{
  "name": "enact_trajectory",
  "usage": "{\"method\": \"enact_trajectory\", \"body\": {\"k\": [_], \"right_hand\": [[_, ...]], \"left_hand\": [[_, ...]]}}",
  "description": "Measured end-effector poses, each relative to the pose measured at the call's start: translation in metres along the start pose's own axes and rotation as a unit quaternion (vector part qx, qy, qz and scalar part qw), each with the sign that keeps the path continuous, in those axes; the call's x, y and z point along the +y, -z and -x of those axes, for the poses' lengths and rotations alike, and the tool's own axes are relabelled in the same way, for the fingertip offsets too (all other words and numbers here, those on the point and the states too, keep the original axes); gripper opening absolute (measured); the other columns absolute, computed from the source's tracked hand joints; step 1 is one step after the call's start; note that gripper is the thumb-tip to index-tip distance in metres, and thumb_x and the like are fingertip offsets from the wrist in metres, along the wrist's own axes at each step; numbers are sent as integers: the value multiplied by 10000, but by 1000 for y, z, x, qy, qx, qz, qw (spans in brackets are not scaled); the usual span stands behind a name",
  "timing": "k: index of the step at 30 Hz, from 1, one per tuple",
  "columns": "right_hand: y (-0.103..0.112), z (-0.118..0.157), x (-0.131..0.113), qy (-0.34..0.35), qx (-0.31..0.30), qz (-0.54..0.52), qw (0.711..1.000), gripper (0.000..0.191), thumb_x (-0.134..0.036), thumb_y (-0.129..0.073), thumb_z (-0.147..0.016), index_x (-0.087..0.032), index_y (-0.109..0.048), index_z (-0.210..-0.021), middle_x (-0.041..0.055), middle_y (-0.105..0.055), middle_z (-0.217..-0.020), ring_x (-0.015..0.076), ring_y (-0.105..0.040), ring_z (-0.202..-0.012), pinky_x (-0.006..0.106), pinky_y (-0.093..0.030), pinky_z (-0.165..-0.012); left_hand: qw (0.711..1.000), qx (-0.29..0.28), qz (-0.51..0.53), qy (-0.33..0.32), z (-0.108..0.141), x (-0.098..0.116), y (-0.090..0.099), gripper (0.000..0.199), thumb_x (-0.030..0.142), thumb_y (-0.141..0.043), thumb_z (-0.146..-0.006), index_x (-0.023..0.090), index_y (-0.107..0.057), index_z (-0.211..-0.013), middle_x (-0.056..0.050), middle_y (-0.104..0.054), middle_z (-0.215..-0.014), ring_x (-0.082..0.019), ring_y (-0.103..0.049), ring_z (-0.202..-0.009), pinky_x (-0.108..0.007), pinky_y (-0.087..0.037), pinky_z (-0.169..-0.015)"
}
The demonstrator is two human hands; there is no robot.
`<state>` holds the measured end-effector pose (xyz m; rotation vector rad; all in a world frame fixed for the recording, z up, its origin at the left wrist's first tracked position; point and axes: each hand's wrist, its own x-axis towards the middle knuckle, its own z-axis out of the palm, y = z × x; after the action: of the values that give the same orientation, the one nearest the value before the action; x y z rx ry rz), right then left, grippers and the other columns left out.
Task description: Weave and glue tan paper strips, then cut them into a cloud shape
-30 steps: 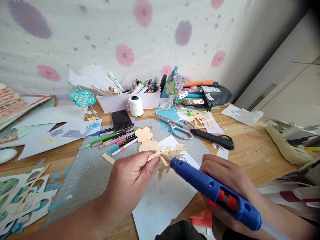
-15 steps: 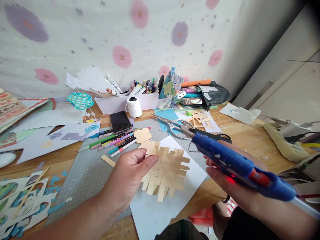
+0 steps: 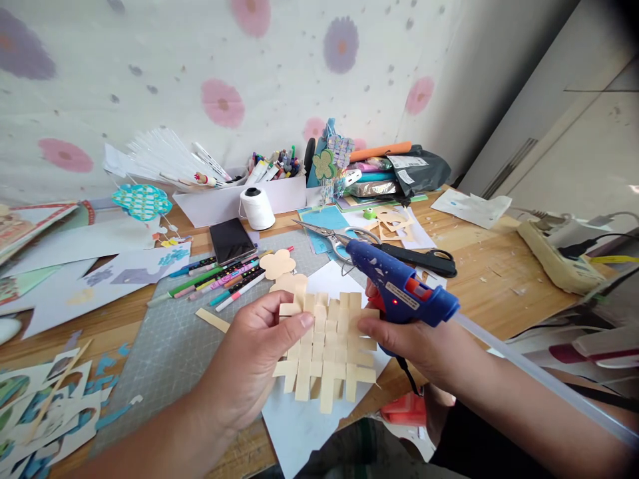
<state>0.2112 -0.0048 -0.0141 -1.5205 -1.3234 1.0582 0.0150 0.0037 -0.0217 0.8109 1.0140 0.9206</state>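
Observation:
A woven mat of cream paper strips (image 3: 329, 346), its strip ends loose on all sides, is held up above a white sheet (image 3: 294, 426). My left hand (image 3: 259, 352) pinches its upper left edge between thumb and fingers. My right hand (image 3: 404, 329) grips a blue hot glue gun (image 3: 399, 283) with a clear glue stick (image 3: 524, 362) sticking out of its back. The thumb of that hand also presses on the mat's right edge. A red light glows on the gun, and its nozzle points up and left, away from the mat. Two cream paper flower shapes (image 3: 277, 264) lie just behind the mat.
Scissors (image 3: 339, 239) lie behind the glue gun, beside a black-handled tool (image 3: 419, 258). Several markers (image 3: 224, 279), a phone (image 3: 232, 241) and a thread spool (image 3: 257, 209) stand or lie behind the grey cutting mat (image 3: 150, 359). Paper scraps (image 3: 44, 406) cover the left; a power strip (image 3: 554, 256) is right.
My right hand has brought the glue gun left and in, and its thumb now touches the woven mat's right edge. The mat has tilted up to face me. The view has shifted slightly.

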Motion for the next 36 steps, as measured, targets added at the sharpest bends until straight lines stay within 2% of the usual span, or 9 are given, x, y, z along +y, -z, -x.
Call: {"method": "enact_trajectory", "body": {"k": [5,10,16,19,22,25,29,34,36], "right_hand": [[-1,-1,0,21,-42,22,999,209,-263,-682,-618,-248,-544,-775,-18,-612,-680,179,-607,-630,287,-510,-556],[0,1,6,25,-32,20,999,213,-278,-690,-640,-247,-552,-799,-15,-620,-703,178,-606,-637,289,-514,-564],[5,1,13,51,-32,18,998,243,-303,-712,-680,-230,-550,-845,1,-614,-774,190,-605,-698,314,-513,-624],[12,-2,12,60,-57,26,996,252,-343,-713,-721,-222,-558,-879,16,-624,-806,205,-615,-732,342,-519,-659],[23,-3,9,88,-55,25,994,227,-370,-688,-782,-221,-566,-904,28,-634,-852,210,-631,-781,338,-524,-677],[36,1,3,145,-54,74,985,121,-303,-665,-811,-240,-596,-888,21,-650,-860,202,-636,-796,307,-514,-668],[43,9,-6,222,-164,145,950,101,-215,-633,-792,-249,-556,-737,-9,-625,-740,165,-599,-637,264,-480,-555],[39,16,-11,188,-195,162,949,107,-241,-604,-786,-238,-525,-715,-36,-552,-653,133,-516,-551,245,-423,-511],[38,17,-10,172,-185,166,953,93,-246,-605,-784,-235,-531,-729,-35,-545,-654,132,-495,-550,244,-405,-505]], "left_hand": [[1000,-24,-10,1,0,0,2,153,275,-757,-731,174,-649,-768,-24,-707,-711,-179,-667,-646,-282,-531,-621],[1000,-9,-26,-6,-2,-2,3,170,293,-760,-720,170,-644,-738,-16,-685,-700,-170,-650,-640,-283,-522,-628],[999,-25,-18,16,1,1,-1,232,326,-774,-696,173,-673,-838,-37,-706,-734,-206,-672,-659,-314,-523,-630],[998,-4,-65,-10,0,2,0,201,342,-766,-687,176,-670,-748,-21,-675,-652,-199,-640,-609,-305,-495,-595],[987,37,-133,-76,-4,2,6,190,356,-746,-701,202,-637,-681,21,-594,-567,-173,-561,-542,-266,-421,-513],[958,80,-226,-158,-5,4,12,197,342,-706,-737,209,-596,-644,61,-467,-512,-125,-434,-478,-224,-308,-451],[899,109,-351,-239,-1,6,15,210,306,-624,-808,201,-578,-632,80,-360,-515,-88,-320,-459,-214,-264,-460],[853,112,-412,-300,2,7,14,139,277,-600,-848,208,-706,-791,32,-628,-629,-128,-541,-554,-224,-396,-542],[814,114,-447,-353,2,8,16,119,245,-616,-846,216,-731,-851,6,-735,-752,-154,-646,-642,-228,-457,-610]]}}
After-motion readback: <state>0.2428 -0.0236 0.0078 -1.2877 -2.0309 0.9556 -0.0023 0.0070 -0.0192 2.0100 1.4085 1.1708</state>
